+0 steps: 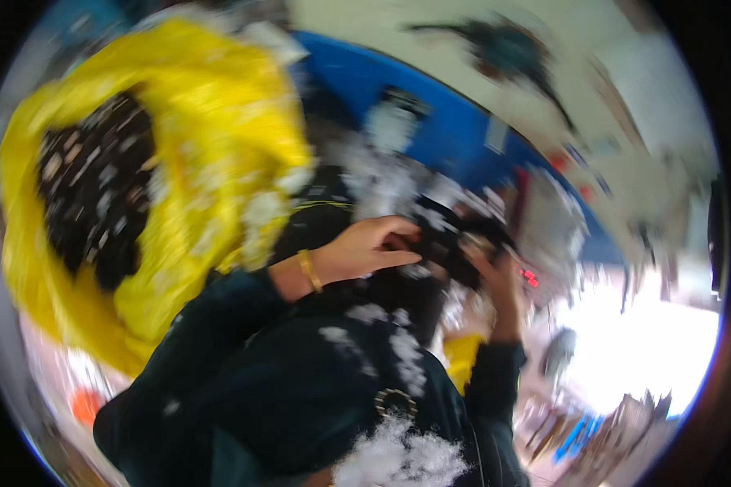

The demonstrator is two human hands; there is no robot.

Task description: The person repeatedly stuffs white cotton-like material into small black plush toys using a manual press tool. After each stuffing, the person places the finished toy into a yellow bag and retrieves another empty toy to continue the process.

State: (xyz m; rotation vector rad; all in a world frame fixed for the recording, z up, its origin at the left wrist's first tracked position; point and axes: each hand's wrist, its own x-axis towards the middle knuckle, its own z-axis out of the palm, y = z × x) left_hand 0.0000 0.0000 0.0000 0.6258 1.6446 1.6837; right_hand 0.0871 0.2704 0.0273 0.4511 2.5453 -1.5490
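Observation:
My left hand (368, 250), with a yellow bangle at the wrist, is in the middle of the view. Its thumb and fingers are apart, close to the left side of a dark piece that looks like black cloth (440, 235). On the right side of that piece, my right hand (497, 280) has its fingers curled around the edge; blur hides the exact grip. White fluff (402, 454) clings to my dark clothing and lies in clumps around the hands.
A large yellow plastic bag (219, 105) at the left holds several black pieces (97, 187) with pale marks. Beyond my hands are a blue panel (455, 146) and a pale surface bearing a dark object (508, 50). Red lit digits (529, 278) show at the right.

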